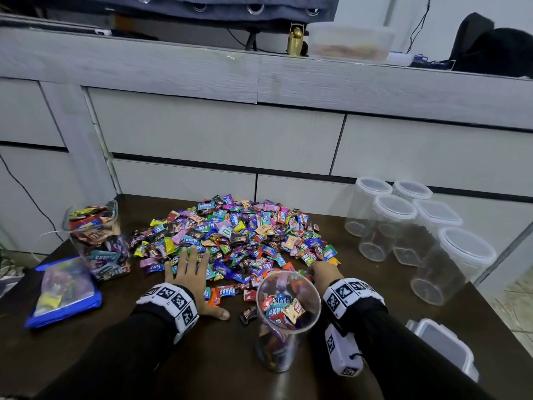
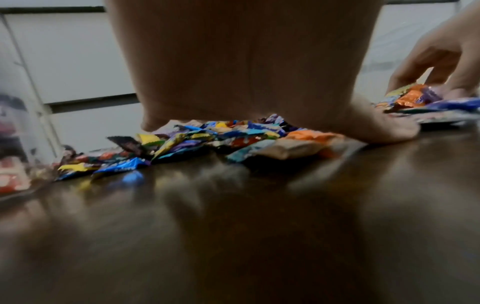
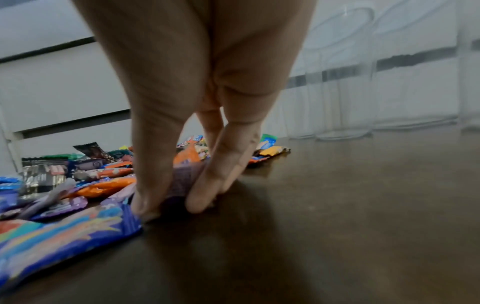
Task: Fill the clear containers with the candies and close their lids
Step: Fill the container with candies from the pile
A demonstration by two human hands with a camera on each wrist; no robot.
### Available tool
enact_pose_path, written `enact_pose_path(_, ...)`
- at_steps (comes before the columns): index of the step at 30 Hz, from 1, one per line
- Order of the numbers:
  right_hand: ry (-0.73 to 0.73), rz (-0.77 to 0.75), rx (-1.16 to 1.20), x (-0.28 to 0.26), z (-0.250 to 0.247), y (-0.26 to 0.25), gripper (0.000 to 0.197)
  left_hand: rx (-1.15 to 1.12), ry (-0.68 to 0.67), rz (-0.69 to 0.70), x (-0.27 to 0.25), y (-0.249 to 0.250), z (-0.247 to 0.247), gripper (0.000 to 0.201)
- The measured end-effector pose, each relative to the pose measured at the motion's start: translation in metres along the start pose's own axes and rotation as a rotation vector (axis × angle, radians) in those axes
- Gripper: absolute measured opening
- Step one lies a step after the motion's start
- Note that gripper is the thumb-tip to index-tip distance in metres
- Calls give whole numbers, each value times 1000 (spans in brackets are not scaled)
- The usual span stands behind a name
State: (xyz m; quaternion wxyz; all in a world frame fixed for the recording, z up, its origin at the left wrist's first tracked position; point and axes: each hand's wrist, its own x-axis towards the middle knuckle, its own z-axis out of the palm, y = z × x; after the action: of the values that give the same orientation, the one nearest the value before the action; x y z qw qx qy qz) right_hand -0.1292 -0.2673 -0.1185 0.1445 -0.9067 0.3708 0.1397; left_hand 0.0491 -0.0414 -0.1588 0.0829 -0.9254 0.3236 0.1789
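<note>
A wide pile of wrapped candies [image 1: 230, 238] covers the middle of the dark table [image 1: 202, 356]. My left hand [image 1: 187, 272] lies flat on the pile's near edge, fingers straight and spread; the left wrist view shows the palm [image 2: 246, 72] over the candies [image 2: 221, 135]. My right hand [image 1: 323, 274] reaches into the pile behind a clear round container [image 1: 288, 316], open and partly filled. In the right wrist view the right hand [image 3: 168, 203] pinches a purple candy [image 3: 182, 181] between thumb and fingers.
A filled clear container [image 1: 98, 241] without a lid stands at the left, with a blue bag of candies [image 1: 65, 290] in front of it. Several empty lidded containers [image 1: 403, 220] cluster at the right. A loose lid [image 1: 444, 345] lies near the right front edge.
</note>
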Motion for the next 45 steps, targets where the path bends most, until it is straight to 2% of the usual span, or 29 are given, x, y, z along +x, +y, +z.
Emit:
enact_pose_path(4, 106, -28, 43, 19, 9, -2, 66, -41, -11, -13, 15, -6, 1, 160)
enact_pose_path(7, 218, 97, -65, 29, 15, -2, 93, -83, -14, -51, 24, -11, -4, 155)
enact_pose_path(10, 194, 168, -59, 40, 18, -4, 113, -69, -9, -50, 30, -9, -5, 149)
enact_pose_path(15, 114, 53, -22, 54, 14, -19, 112, 53, 71, 69, 33, -7, 0, 135)
enact_pose_path(20, 107, -132, 10, 53, 15, -33, 114, 116, 198, 176, 38, 5, 0, 102)
enact_pose_path(24, 62, -197, -31, 48, 18, -44, 121, 149, 240, 273, 39, 25, -8, 88)
enact_pose_path(27, 46, -232, -110, 45, 19, -49, 118, 177, 226, 299, 37, 37, -14, 84)
enact_pose_path(35, 59, -384, -76, 42, 8, -40, 85, 187, 159, 267, 33, 50, -21, 77)
enact_pose_path(41, 55, -317, -54, 38, 16, -53, 107, 104, 187, 292, 31, 50, -24, 78)
enact_pose_path(45, 38, -341, -95, 42, 11, -55, 92, -48, 175, 328, 29, 47, -32, 72)
